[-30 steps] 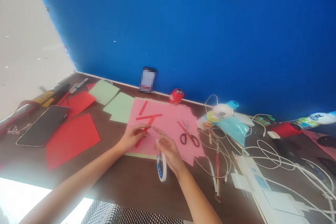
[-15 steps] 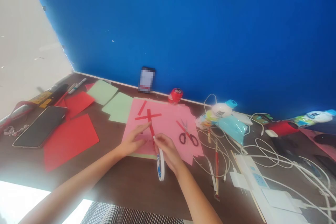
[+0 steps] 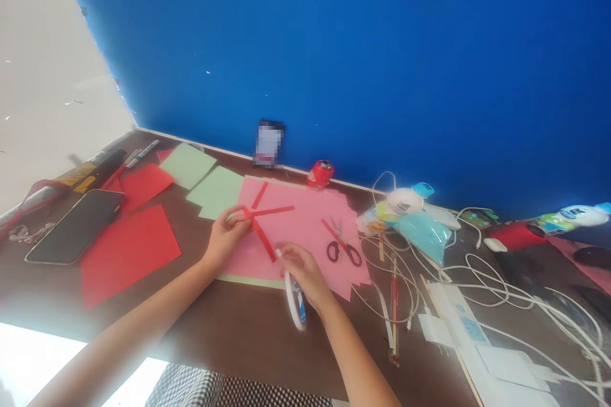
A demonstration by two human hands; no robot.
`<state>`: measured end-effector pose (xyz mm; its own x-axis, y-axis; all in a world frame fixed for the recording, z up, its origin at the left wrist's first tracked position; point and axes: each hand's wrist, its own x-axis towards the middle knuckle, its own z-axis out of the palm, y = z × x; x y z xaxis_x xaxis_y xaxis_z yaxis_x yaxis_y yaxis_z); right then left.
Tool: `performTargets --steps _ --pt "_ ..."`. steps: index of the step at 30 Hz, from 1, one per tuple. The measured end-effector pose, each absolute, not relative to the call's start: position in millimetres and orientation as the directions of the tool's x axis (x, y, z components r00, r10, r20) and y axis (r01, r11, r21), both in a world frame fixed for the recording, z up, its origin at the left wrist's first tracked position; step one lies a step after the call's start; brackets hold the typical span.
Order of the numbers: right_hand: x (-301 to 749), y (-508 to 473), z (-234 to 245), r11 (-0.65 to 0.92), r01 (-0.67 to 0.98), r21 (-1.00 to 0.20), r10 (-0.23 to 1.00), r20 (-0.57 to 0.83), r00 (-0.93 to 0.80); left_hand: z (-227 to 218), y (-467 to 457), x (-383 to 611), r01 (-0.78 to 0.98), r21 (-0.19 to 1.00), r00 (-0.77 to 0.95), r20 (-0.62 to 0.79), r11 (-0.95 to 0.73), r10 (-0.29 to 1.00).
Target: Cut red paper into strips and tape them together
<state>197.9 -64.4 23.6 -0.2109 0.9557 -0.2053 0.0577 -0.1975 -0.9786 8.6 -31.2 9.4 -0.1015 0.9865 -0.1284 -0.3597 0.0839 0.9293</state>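
My left hand [image 3: 229, 230] pinches the upper end of a red paper strip [image 3: 263, 238], which slants down to the right over the pink paper [image 3: 305, 229]. In my right hand [image 3: 301, 270] is a roll of white tape [image 3: 294, 305], hanging below the fingers. Its pulled-out end is by the fingertips, close to the strip's lower end; whether they touch I cannot tell. Another red strip [image 3: 277, 210] lies crosswise on the pink paper, with a shorter one [image 3: 260, 194] above it. Scissors [image 3: 340, 241] with dark handles rest to the right, blades spread, beside one more red strip [image 3: 329, 229].
Red sheets [image 3: 133, 254] and pale green sheets [image 3: 217, 191] lie left, near a phone [image 3: 74, 227]. A red container [image 3: 321, 173] stands by the blue wall. To the right are a glue bottle [image 3: 398, 203], tangled white cables [image 3: 501, 286] and a power strip [image 3: 465, 324].
My left hand has moved left and up to the strip's upper end, and the strip has shifted slightly that way. The tape roll has swung slightly in my right hand.
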Motion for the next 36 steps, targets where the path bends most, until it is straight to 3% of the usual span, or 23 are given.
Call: performTargets --steps 5,9,16,36 --pt "199 -65 35 -0.051 0.04 -0.998 0.98 -0.058 -0.191 6 -35 16 -0.305 0.951 -0.047 -0.068 0.05 0.997" --pt "195 -69 37 -0.052 -0.008 -0.999 0.961 -0.048 -0.273 4 -42 26 -0.238 0.969 0.093 -0.036 0.058 0.995" --pt "184 -69 29 -0.074 -0.07 -0.995 0.97 -0.056 -0.237 8 -52 32 -0.13 0.991 0.266 0.009 0.027 0.964" --pt "180 -69 22 -0.039 -0.006 -0.999 0.989 -0.038 -0.143 12 -58 35 0.086 0.987 0.315 0.104 -0.137 0.944"
